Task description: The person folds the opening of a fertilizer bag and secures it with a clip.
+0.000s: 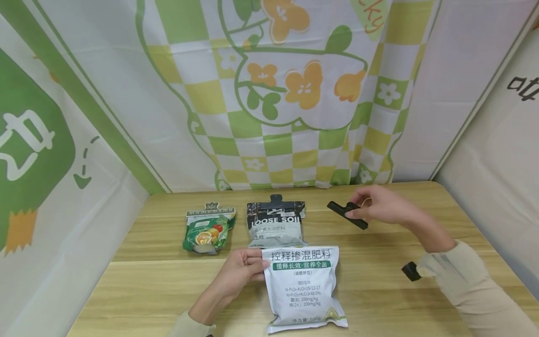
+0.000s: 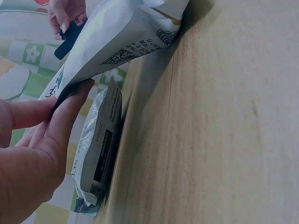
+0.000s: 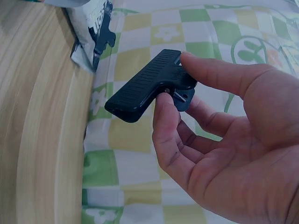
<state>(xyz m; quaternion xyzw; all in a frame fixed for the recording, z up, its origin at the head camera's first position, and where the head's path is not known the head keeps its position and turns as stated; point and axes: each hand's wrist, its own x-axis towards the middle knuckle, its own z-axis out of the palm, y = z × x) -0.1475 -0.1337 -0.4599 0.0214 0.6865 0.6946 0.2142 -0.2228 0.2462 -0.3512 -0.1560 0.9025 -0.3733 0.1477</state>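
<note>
A white fertilizer bag (image 1: 301,292) with printed text stands tilted at the front middle of the table in the head view. My left hand (image 1: 237,275) pinches its upper left corner between thumb and fingers; the left wrist view shows the thumb and fingers on either side of the bag's edge (image 2: 77,70). To the right, above the tabletop, my right hand (image 1: 381,204) holds a wide black clip (image 3: 145,86) by its handles. The clip is apart from the white bag, and nothing shows between its jaws.
Behind the white bag lies a black and white loose soil bag (image 1: 275,229) with a black clip (image 1: 275,202) on its top. Left of it is a green pouch (image 1: 208,234) with a patterned clip (image 1: 210,210). The wooden table (image 1: 151,271) meets printed curtains (image 1: 290,164) at the back.
</note>
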